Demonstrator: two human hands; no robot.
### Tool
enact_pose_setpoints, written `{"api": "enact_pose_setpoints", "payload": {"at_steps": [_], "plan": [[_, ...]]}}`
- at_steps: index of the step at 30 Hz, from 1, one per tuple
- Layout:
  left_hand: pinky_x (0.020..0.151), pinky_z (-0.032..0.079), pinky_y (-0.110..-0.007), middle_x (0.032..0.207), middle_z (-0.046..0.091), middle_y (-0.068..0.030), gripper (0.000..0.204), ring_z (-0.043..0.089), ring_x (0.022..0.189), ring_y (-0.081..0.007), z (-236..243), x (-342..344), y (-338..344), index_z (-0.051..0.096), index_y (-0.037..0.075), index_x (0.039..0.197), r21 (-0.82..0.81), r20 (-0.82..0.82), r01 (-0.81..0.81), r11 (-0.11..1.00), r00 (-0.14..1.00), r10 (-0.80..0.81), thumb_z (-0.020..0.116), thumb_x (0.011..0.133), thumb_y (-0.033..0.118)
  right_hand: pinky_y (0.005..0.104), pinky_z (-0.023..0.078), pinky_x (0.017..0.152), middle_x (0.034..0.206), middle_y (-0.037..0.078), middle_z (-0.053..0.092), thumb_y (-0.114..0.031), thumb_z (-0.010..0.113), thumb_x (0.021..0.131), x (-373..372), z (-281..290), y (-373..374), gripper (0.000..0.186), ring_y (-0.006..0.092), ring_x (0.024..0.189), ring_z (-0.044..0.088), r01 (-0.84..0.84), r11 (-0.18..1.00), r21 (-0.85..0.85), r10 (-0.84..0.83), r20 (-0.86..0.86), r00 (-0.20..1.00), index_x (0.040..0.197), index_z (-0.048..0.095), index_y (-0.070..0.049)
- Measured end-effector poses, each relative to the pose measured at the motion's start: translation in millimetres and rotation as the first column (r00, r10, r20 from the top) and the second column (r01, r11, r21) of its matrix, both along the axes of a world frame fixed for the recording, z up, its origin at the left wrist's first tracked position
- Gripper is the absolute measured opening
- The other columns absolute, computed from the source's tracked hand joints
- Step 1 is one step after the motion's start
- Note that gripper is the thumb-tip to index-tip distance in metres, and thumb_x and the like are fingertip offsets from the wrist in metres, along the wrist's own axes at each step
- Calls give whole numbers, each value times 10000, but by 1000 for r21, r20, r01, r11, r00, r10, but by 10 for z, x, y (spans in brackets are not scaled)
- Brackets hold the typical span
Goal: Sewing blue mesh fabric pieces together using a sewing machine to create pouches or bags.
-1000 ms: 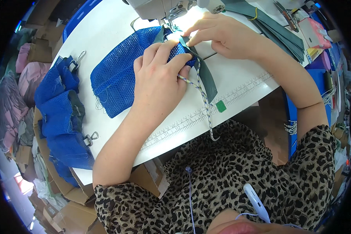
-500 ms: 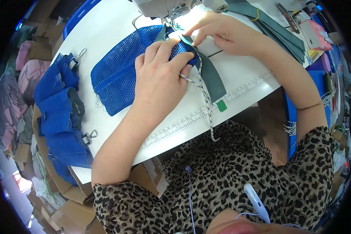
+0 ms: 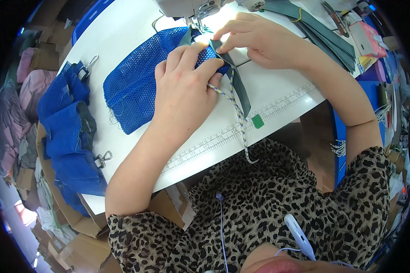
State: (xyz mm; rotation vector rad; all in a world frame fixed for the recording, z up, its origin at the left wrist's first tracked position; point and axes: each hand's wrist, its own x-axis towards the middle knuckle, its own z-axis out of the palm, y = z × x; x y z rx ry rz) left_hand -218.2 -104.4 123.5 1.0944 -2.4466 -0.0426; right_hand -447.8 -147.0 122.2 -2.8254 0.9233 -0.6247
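My left hand (image 3: 184, 88) lies over the blue mesh fabric (image 3: 134, 82), fingers bent and pressing near its right edge. Between its thumb and forefinger side runs a patterned cord (image 3: 239, 111), whose loose end hangs over the table's front edge. My right hand (image 3: 269, 43) pinches a dark green fabric strip (image 3: 243, 95) between thumb and forefinger, beside the mesh edge. Both hands work just in front of the sewing machine's (image 3: 180, 8) presser foot. Glare and fingers hide the exact spot where strip and mesh meet.
Another blue mesh piece (image 3: 70, 132) with metal snap hooks (image 3: 104, 158) hangs over the table's left edge. Several green strips (image 3: 321, 34) lie at the back right, near scissors (image 3: 335, 18). A printed ruler scale (image 3: 214, 144) and a green patch (image 3: 258, 121) mark the front edge.
The green strip's loose end has swung left and turned, now looking narrower. My right hand has shifted slightly; the mesh and my left hand have moved a little left.
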Motion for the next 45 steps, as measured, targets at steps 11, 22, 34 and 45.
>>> {"api": "enact_pose_setpoints", "payload": {"at_steps": [11,22,34,45], "plan": [[968,387,-456,1211,597,-121,205,515,1195,-289,12,-7,18,724,133,1009,-62,9,-9,998,1000,9,701,806,145,358,465,936,1169,8,635,53,577,750,71,-29,54,246,216,1073,574,7,996,-88,-9,-23,1000,923,696,-75],[966,379,-448,1189,606,-117,253,534,1171,-295,42,-27,-54,703,151,1046,-11,62,5,1000,998,-5,699,794,138,357,436,854,1081,-13,656,-38,555,845,110,-137,108,212,181,1029,585,95,969,-228,-95,12,995,1008,680,-89],[992,368,-446,1206,610,-118,264,540,1173,-295,-4,-26,-176,694,155,1082,-56,93,-12,998,996,17,697,818,166,359,423,829,1035,-24,642,-29,559,843,118,-243,-7,229,179,991,575,130,945,-299,-144,-23,989,1035,664,-98],[980,370,-464,1225,601,-117,251,528,1190,-293,-113,2,-209,687,162,1086,-135,89,-9,991,996,22,685,836,191,385,432,814,1064,-18,636,-9,551,811,141,-237,-7,256,203,976,570,132,958,-256,-124,48,991,1026,659,-94]]}}
